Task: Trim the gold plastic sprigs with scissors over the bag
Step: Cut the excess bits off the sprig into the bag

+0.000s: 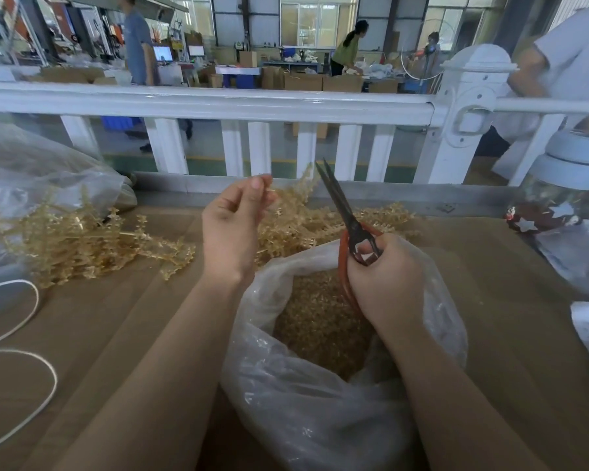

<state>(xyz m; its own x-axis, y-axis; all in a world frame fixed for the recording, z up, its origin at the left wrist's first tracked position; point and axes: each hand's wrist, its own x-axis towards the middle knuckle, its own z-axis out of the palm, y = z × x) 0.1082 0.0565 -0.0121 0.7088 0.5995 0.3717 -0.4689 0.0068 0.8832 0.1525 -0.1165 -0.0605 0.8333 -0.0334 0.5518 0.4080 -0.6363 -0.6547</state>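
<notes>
The left hand [233, 229] is raised over the table, its fingers [257, 185] loosely curled with thumb and fingertips close together; whether a thin gold piece is pinched between them cannot be told. The right hand [385, 277] grips the orange handles of the scissors [346, 212], fingers wrapped through and around the loops. The dark blades point up and away from the person and are nearly closed, only a narrow gap showing at the tips. This hand sits over the open mouth of the clear plastic bag [306, 413], which holds a mass of small gold trimmings [317, 321]. Beyond both hands, untrimmed gold plastic sprigs [82, 239] lie heaped on the brown table [490, 300], spreading from the left to behind the scissors. A second clear bag [24, 171] lies at far left, a white cord [21, 341] loops along the near left edge, and a white railing [218, 100] borders the table's far side.
</notes>
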